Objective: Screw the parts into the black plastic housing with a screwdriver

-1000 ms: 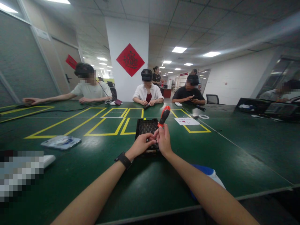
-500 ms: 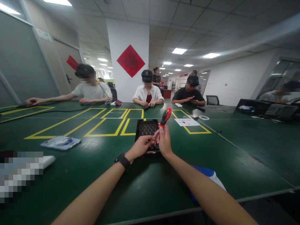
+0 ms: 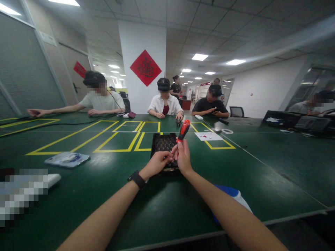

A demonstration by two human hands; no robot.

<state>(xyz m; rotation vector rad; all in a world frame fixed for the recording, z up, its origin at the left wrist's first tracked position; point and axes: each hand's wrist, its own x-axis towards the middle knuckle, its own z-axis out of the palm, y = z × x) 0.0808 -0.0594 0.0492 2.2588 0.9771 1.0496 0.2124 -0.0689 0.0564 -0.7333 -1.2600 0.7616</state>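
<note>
Right hand (image 3: 184, 159) pinches a red-and-black, bulb-handled screwdriver (image 3: 184, 130), its tip obscured; long axis steep, butt upward, leaning right. Left hand (image 3: 157, 163): whether gripping, cannot tell.

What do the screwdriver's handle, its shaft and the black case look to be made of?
Handle: likely plastic, perhaps part rubber; smooth red and black with slight sheen.
Shaft: probably metal; thin, straight, greyish.
Black case: perhaps hard plastic outside, foam inside; dark straight edges, bumpy lining, too dim to confirm.

Smooth plastic screwdriver handle (image 3: 184, 129), bumpy plastic tray (image 3: 164, 142), glossy tabletop (image 3: 167, 212)
</note>
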